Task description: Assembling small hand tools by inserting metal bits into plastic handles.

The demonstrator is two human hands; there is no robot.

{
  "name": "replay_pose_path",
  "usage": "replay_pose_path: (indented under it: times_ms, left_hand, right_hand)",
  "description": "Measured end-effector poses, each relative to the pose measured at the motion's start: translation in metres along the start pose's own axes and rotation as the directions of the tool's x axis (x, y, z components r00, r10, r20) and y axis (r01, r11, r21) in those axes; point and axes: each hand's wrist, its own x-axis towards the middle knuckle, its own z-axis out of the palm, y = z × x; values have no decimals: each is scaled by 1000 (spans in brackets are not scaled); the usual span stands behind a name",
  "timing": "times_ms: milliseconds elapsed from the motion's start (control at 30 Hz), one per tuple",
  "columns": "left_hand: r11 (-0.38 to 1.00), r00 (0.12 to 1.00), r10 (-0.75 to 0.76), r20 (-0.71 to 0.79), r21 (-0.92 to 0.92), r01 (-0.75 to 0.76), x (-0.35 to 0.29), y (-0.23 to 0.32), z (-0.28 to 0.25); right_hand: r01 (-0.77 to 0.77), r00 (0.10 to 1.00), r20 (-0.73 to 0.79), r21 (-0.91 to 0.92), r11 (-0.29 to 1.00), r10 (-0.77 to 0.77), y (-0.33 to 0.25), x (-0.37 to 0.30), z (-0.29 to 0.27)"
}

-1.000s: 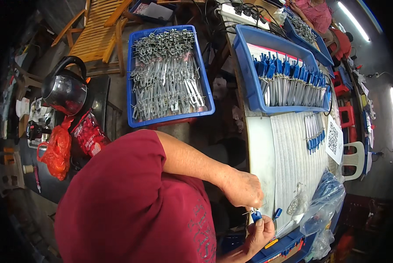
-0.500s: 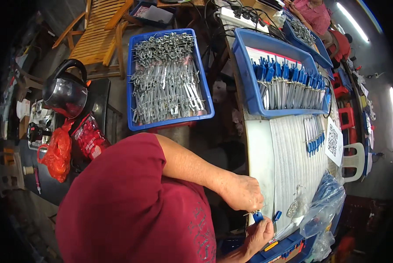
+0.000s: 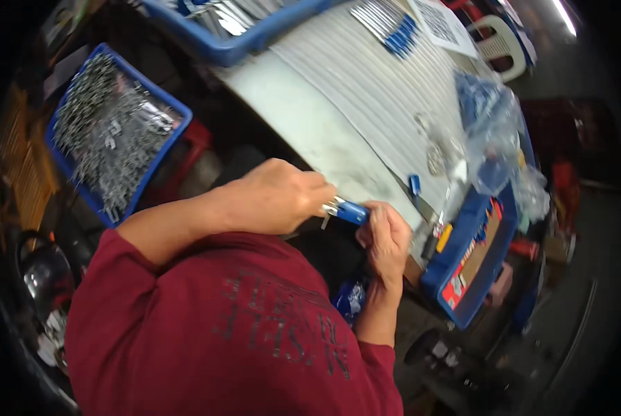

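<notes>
A small metal piece with a blue plastic end [image 3: 352, 212] is held between my two hands, over the near edge of the worktable. My left hand [image 3: 283, 196] is closed on its metal part, which shows only in part at the fingertips. The blue end is gripped by my right hand [image 3: 387, 239], thumb and fingers pressed together. A separate blue piece [image 3: 414, 184] lies on the table beyond my right hand. Several finished-looking rods with blue ends [image 3: 394, 31] lie in a row farther off on the ribbed white sheet [image 3: 366, 90].
A blue tray of metal parts [image 3: 113, 142] stands to the left. Another blue tray [image 3: 234, 47] sits at the table's far side. To the right are clear plastic bags [image 3: 491, 139], a blue bin [image 3: 456, 305] and a yellow-handled tool [image 3: 444, 238]. A kettle [image 3: 47, 277] is at far left.
The view has turned and shifted, so the table and trays lie at a different slant. Both hands still hold the blue-ended piece, its blue part now showing more.
</notes>
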Motion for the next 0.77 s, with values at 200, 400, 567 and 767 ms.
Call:
replay_pose_path:
  times_ms: [200,400,567,767]
  left_hand:
    - [999,999,11,-34,-31,-12,2,-3,6]
    - [1000,999,13,-50,-15,-13,5,-1,8]
    - [999,997,-17,-80,48,21,6,0,13]
    - [997,999,-24,-31,75,27,7,-2,13]
  right_hand:
    - [116,989,95,-15,993,-114,16,-2,-10]
    - [215,975,73,-65,974,-210,19,5,-13]
    - [245,958,-108,-184,952,-267,25,2,0]
    - [194,981,-1,-105,975,-195,23,3,-7]
